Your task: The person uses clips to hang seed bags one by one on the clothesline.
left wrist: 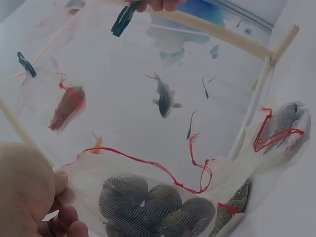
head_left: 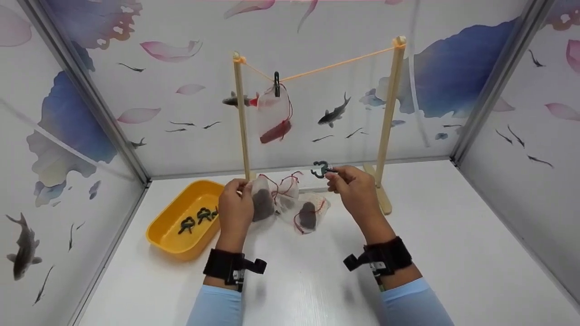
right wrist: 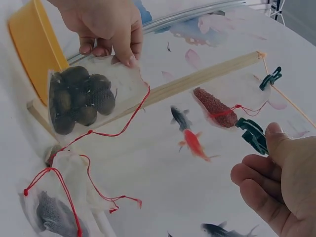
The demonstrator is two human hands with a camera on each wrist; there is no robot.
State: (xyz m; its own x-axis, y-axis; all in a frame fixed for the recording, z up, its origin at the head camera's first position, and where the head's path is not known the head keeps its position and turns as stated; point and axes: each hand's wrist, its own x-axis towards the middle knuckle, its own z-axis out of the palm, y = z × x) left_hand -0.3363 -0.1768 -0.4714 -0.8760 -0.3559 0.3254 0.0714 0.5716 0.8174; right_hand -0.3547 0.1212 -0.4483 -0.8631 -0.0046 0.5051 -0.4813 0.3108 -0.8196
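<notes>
My left hand point(head_left: 236, 206) pinches the top corner of a white mesh bag point(head_left: 263, 201); several dark round things point(right wrist: 81, 98) show through it in the right wrist view. A dark green clip point(head_left: 321, 169) is held between the thumb and fingers of my right hand point(head_left: 360, 194), right of that bag and apart from it. Another green clip point(head_left: 277, 84) holds a mesh bag with a reddish-brown long thing point(head_left: 275, 131) on the orange string point(head_left: 337, 64). Two more mesh bags with red drawstrings, one around a dark grey thing point(head_left: 307, 215), lie on the table between my hands.
A yellow tray point(head_left: 170, 249) stands at the left, with several green clips point(head_left: 186, 224) inside. Two wooden posts, left point(head_left: 242, 122) and right point(head_left: 389, 113), carry the string at the back. The right post's wooden foot point(head_left: 384, 201) is just beyond my right hand.
</notes>
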